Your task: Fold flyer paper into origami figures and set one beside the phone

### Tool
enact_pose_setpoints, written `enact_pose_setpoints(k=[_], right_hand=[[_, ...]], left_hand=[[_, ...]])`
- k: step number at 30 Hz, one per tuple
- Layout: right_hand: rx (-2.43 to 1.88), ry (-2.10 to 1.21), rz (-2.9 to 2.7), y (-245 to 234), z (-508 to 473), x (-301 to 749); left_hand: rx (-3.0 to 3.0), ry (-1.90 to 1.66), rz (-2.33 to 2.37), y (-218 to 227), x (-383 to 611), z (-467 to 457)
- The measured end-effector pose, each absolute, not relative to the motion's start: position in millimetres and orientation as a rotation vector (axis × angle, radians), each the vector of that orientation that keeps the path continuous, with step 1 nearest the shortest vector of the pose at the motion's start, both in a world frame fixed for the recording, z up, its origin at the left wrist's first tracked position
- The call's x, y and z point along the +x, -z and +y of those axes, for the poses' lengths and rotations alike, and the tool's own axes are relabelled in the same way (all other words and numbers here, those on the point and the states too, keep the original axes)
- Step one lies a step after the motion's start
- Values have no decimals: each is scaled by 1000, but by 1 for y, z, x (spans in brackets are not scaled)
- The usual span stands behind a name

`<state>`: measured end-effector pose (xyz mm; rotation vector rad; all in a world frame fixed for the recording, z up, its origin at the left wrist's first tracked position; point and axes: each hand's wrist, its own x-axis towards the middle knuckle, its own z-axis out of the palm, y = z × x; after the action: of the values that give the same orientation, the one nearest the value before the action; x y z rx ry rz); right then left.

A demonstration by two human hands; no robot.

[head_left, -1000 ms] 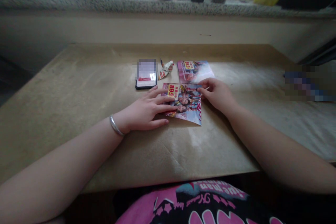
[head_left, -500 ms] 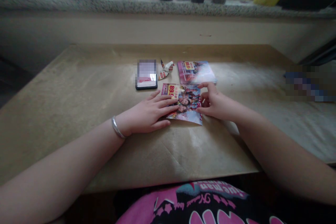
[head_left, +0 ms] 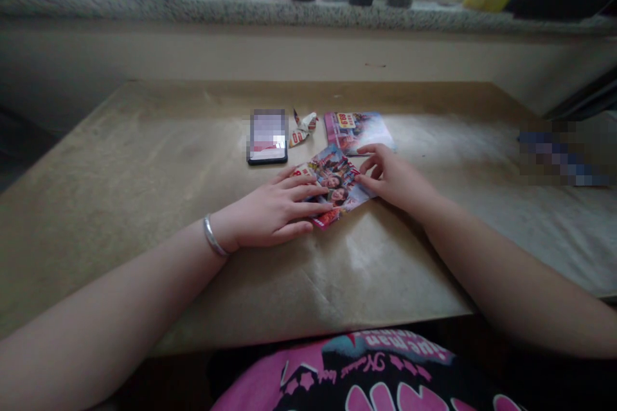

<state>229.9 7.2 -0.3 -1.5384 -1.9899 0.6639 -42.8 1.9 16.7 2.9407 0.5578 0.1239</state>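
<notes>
A colourful printed flyer point(head_left: 332, 183) lies turned at a slant on the table in front of me. My left hand point(head_left: 289, 205) rests flat across its left part, fingers spread, hiding some of the print. At the flyer's right side, my right hand point(head_left: 388, 173) has curled fingers and the thumb on the paper, gripping that edge. Just behind sits a second flyer or stack of them point(head_left: 359, 131) in the same print. To its left stands a small folded paper figure point(head_left: 303, 128), printed red and white.
A phone point(head_left: 267, 135), its screen blurred out, lies left of the paper figure. A blurred blue object point(head_left: 562, 157) is at the table's far right. Bottles and jars line the stone windowsill point(head_left: 270, 9). The table's front edge point(head_left: 337, 327) is close to my body.
The flyer has rotated under my hands, from nearly straight to slanted. My right hand has shifted slightly left and up along with it. My left hand has stayed almost in place.
</notes>
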Motion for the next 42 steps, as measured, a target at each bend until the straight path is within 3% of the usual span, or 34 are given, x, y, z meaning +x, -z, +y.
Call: enact_pose_setpoints(k=[10, 15, 21, 28, 42], right_hand=[[-1862, -776, -2166, -19, 2, 243], [-1844, -559, -1949, -10, 8, 245], [-1632, -837, -1693, 6, 20, 239], [-1425, -986, -1684, 10, 22, 228], [-1288, -963, -1725, 12, 16, 213]], left_hand=[[2951, -111, 668, -12, -42, 3], [2984, -236, 711, -11, -42, 5], [3027, -389, 727, -5, -40, 7], [3004, -831, 976, -8, -39, 3], [2834, -835, 1188, -4, -40, 16]])
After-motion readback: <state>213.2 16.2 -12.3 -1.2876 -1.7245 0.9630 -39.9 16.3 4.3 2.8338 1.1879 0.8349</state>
